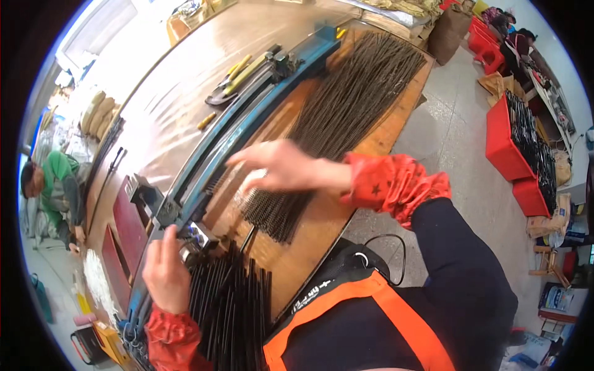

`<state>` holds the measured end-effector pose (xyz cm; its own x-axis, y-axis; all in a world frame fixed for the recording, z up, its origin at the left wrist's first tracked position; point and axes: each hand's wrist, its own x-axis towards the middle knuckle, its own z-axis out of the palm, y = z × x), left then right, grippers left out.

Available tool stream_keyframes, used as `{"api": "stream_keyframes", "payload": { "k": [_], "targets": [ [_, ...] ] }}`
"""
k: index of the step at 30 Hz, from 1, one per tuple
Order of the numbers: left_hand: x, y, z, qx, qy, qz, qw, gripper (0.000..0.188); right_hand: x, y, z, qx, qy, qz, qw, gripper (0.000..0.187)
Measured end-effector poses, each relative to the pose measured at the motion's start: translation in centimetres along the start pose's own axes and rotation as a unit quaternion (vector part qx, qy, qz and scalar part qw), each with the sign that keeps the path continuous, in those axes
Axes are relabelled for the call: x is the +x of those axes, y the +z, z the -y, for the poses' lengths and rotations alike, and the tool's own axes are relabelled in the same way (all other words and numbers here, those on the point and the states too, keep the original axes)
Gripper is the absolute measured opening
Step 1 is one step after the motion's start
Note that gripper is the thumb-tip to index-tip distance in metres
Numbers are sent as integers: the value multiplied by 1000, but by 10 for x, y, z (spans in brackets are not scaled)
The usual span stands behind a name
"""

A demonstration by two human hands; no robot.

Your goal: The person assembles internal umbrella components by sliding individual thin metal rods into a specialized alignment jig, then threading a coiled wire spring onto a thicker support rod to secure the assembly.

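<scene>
Dark textured rods [356, 93] lie across your wooden table [294, 263]; your right hand [272, 166] hovers, spread apart; your left hand [167, 281]'s grip I cannot tell; red bins [504, 139] stand on grey floor [458, 161].

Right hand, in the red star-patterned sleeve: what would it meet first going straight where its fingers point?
Probably the long blue metal rail, which lies just left of where the right hand points. Depth is unclear in this single view, so the hand might pass above it.
</scene>
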<state>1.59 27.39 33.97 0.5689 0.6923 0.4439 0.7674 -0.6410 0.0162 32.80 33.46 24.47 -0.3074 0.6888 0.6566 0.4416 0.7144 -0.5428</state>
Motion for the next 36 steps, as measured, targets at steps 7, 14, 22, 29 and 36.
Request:
{"api": "stream_keyframes", "payload": {
  "k": [7,14,22,29,36],
  "targets": [
    [59,31,5,23,48,137,989,51,10,-34,-63,-50,48,61,996,38],
    [87,57,8,-14,73,139,987,37,25,-37,-85,16,-105,43,993,61],
    [80,49,11,-22,48,134,990,29,27,-16,-47,-38,-66,-5,997,60],
    [58,29,17,-9,40,107,993,37,22,-9,-38,48,-86,28,995,23],
    [36,28,19,6,11,92,996,40,36,15,-14,22,-142,-24,989,36]
  ]
}}
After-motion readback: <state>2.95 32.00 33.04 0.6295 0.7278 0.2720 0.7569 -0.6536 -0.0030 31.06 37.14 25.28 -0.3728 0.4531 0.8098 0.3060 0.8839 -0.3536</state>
